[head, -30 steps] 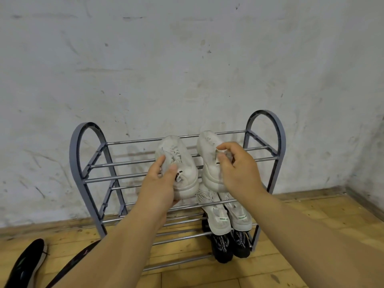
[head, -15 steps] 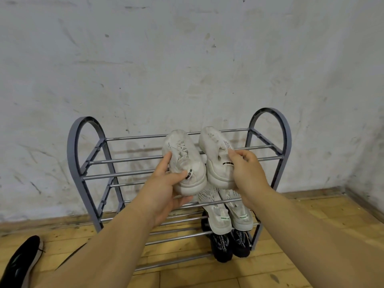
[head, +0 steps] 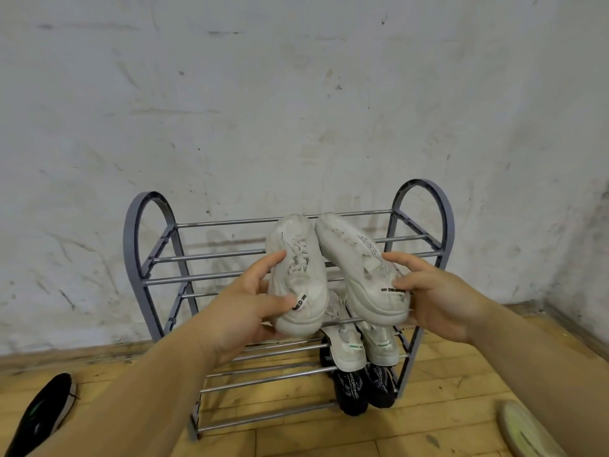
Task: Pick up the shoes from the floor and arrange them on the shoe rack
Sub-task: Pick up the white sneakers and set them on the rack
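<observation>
Seeming light and soft-sided, the white shoes (head: 298,275) are clasped at their firmer heels, one by the left hand (head: 244,311) and one by the right hand (head: 438,301), fingers curled, over the top rails of the shoe rack (head: 129,245).

Shoe rack (head: 130,252) is free on left; 2 shoe pairs (head: 349,357) crowd lower right.

My left hand (head: 244,311) has slid from the top of the left white shoe (head: 296,268) to cup its heel from below. My right hand (head: 438,301) has moved off the right white shoe (head: 356,258)'s tongue to its outer side. That shoe now leans toe-first toward its mate.
</observation>
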